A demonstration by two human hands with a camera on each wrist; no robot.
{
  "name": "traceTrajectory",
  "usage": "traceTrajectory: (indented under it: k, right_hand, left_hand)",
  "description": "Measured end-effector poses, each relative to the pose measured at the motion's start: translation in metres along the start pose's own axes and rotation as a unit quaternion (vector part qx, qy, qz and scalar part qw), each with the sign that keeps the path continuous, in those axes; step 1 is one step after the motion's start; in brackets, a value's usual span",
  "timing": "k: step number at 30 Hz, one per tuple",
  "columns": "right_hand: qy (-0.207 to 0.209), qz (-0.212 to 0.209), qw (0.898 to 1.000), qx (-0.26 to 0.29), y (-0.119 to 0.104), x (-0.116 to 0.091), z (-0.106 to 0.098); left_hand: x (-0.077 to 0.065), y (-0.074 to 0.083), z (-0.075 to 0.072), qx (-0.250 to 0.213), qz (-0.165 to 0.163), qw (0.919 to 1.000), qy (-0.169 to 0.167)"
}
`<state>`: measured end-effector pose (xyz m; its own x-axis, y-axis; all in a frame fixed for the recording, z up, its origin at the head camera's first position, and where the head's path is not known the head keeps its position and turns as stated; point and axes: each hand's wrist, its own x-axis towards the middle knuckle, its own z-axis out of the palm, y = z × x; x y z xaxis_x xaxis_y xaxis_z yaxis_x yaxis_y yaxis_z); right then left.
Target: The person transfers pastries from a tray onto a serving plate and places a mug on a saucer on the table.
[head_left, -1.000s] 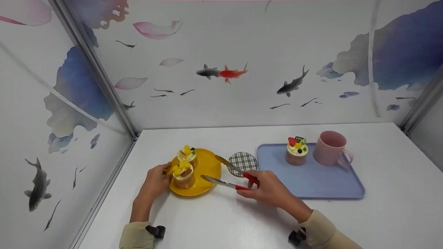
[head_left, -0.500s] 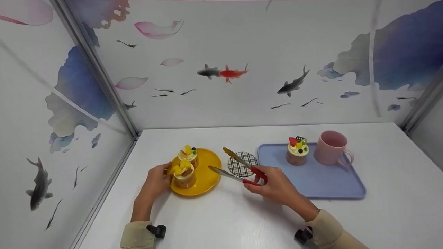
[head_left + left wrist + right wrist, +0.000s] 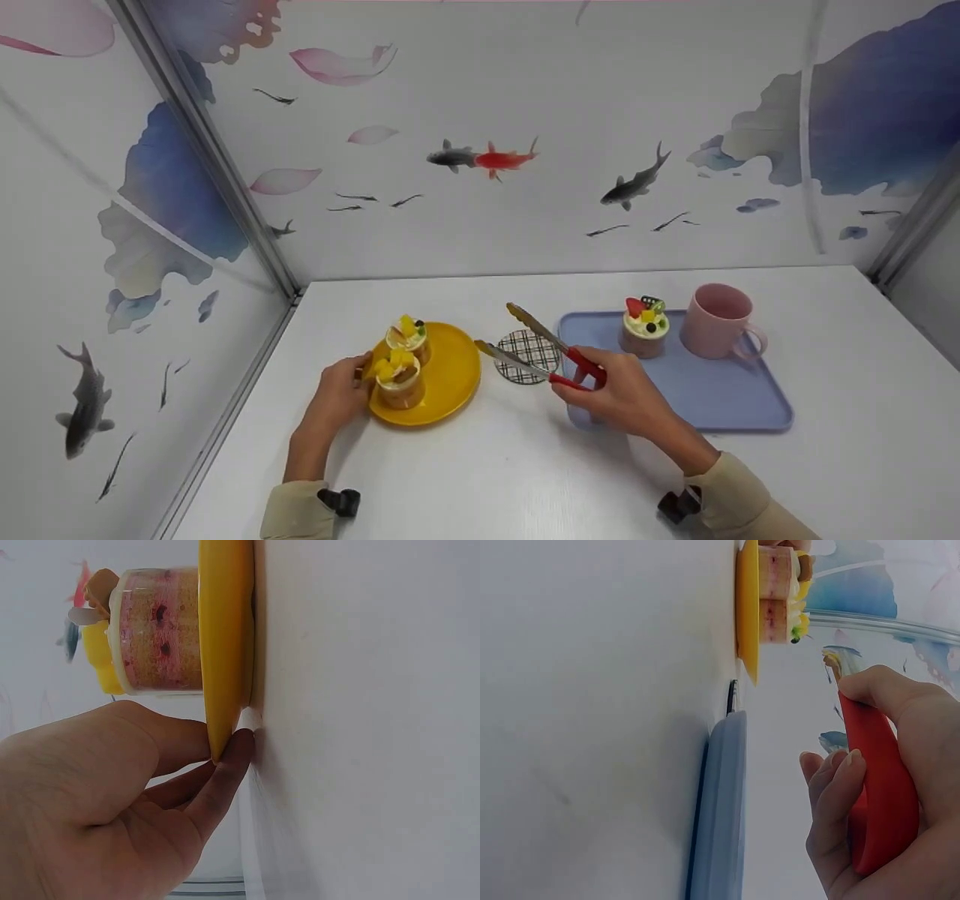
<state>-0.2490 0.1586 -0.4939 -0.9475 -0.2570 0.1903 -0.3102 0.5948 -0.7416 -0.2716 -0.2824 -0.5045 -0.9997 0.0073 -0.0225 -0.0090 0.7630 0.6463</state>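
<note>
My left hand (image 3: 343,397) pinches the left rim of a yellow plate (image 3: 454,367), thumb above and fingers below in the left wrist view. Two small dessert cups stand on the plate's left half: a front cup (image 3: 399,382) topped with yellow fruit pieces and a rear cup (image 3: 407,339). In the left wrist view, pink and tan layers show through one clear cup (image 3: 161,630). My right hand (image 3: 619,394) grips red-handled metal tongs (image 3: 536,330), held above the table over the tray's left edge. The tongs' arms are spread apart with nothing between them.
A blue tray (image 3: 705,401) lies on the right, bearing a dessert cup (image 3: 643,330) with a strawberry piece and a pink mug (image 3: 716,322). Between plate and tray lies a round checked coaster (image 3: 517,349), partly behind the tongs. Printed walls (image 3: 480,225) enclose the table's back and sides.
My right hand has carried the spread tongs rightward, away from over the plate to over the coaster and the tray's left edge. The left hand and the plate have stayed put.
</note>
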Motion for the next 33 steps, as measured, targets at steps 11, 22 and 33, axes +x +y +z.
traceTrajectory:
  k: [11,22,33]
  right_hand:
    - [0.040,0.003,0.999,0.007,0.011,-0.003,-0.021]
    - [0.078,0.040,0.996,-0.033,0.027,-0.009,-0.051]
    - [0.098,0.044,0.993,-0.054,0.044,-0.019,-0.067]
  left_hand:
    - [0.001,0.000,0.000,0.003,-0.006,1.0000,-0.002]
    - [0.000,0.002,0.001,0.007,-0.011,0.9999,0.001]
    - [0.000,0.003,0.002,-0.001,-0.034,0.9994,-0.007]
